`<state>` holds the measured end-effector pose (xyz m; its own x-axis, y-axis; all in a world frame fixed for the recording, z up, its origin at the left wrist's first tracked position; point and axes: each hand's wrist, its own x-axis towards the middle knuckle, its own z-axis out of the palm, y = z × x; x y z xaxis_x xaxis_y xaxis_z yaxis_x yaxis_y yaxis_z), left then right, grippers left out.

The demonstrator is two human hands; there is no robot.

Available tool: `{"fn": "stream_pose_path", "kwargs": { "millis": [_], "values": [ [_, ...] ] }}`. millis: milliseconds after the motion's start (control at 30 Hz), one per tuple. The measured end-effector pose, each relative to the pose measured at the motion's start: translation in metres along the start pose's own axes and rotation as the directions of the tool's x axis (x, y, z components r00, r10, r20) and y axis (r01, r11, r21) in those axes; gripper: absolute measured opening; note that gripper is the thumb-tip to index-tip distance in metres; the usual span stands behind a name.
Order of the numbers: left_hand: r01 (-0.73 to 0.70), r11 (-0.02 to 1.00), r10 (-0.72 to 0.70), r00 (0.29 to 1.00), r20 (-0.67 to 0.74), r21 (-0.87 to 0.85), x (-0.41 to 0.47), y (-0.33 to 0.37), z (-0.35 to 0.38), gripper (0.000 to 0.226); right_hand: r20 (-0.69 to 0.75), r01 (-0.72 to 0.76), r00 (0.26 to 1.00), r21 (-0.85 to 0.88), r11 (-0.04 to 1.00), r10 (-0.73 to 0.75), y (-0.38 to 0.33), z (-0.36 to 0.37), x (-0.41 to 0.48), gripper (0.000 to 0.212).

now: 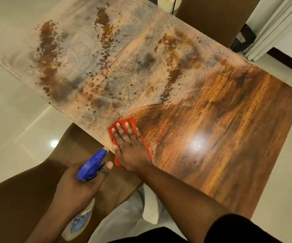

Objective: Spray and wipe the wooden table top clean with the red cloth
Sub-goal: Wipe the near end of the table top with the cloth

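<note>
The wooden table top [220, 130] fills the middle of the view. Its near right part shines dark and clean, while the far left part is dusty white with wet brown spray patches. My right hand [129, 148] lies flat, fingers spread, pressing the red cloth [130, 122] onto the table near its left edge, at the border between clean and dusty wood. My left hand [82, 183] grips a spray bottle [92, 165] with a blue trigger head, held just off the table's left edge, nozzle pointing toward the table.
A brown chair seat [75, 137] sits under the table's left edge beside my left hand. Another brown chair back [217, 20] stands at the far side. White curtains [278, 27] hang at the top right. Pale floor tiles [15, 106] surround the table.
</note>
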<state>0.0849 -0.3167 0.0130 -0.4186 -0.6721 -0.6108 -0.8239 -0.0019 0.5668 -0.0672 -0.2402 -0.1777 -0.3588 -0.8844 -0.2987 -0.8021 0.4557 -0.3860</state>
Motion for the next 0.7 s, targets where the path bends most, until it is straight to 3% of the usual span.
{"fn": "stream_pose_path", "kwargs": {
  "millis": [167, 267, 367, 500, 600, 700],
  "values": [
    [-0.035, 0.999, 0.035, 0.999, 0.014, -0.008, 0.009, 0.005, 0.006, 0.069, -0.037, 0.098, 0.994, -0.066, 0.993, -0.100, 0.012, 0.026, -0.070, 0.065],
    [-0.066, 0.997, 0.067, 0.997, 0.032, -0.030, 0.012, 0.007, 0.009, 0.069, -0.072, -0.026, 0.997, -0.048, 0.999, 0.022, 0.040, 0.033, -0.130, 0.063],
    [-0.084, 0.996, 0.086, 0.995, 0.055, -0.025, 0.015, 0.009, 0.012, 0.067, -0.090, -0.251, 0.965, -0.048, 0.967, 0.246, 0.077, 0.037, -0.197, 0.064],
    [-0.079, 0.997, 0.080, 0.994, 0.071, -0.014, 0.019, 0.013, 0.015, 0.062, -0.086, -0.562, 0.826, -0.039, 0.826, 0.557, 0.130, 0.031, -0.266, 0.070],
    [-0.083, 0.997, 0.083, 0.994, 0.065, 0.000, 0.021, 0.014, 0.014, 0.068, -0.125, -0.756, 0.636, 0.096, 0.647, 0.762, 0.155, 0.014, -0.271, 0.072],
    [-0.083, 0.996, 0.081, 0.994, 0.079, 0.024, 0.023, 0.011, 0.011, 0.076, -0.163, -0.830, 0.470, 0.252, 0.497, 0.868, 0.156, -0.001, -0.229, 0.073]
  ]
}}
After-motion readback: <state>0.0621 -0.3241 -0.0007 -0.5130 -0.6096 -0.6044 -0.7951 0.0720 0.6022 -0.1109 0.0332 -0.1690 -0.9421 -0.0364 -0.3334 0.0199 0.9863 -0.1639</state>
